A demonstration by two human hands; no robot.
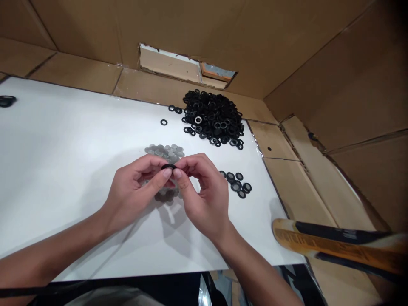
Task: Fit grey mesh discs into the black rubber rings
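Observation:
Both of my hands meet over the middle of a white board [63, 161]. My left hand [137, 191] and my right hand [204, 195] pinch one small black ring [168, 166] between their thumbs and fingertips. Under and behind the hands lies a flat heap of grey mesh discs [165, 150]. A large pile of black rubber rings [213, 115] sits at the board's far edge. Several rings that seem to hold mesh [237, 183] lie just right of my right hand.
Brown cardboard walls [334, 85] and flaps surround the board. Loose rings [163, 122] lie left of the big pile, and a dark ring cluster [6, 100] sits at the far left edge. A yellow and black tool-like object [334, 246] lies at the lower right.

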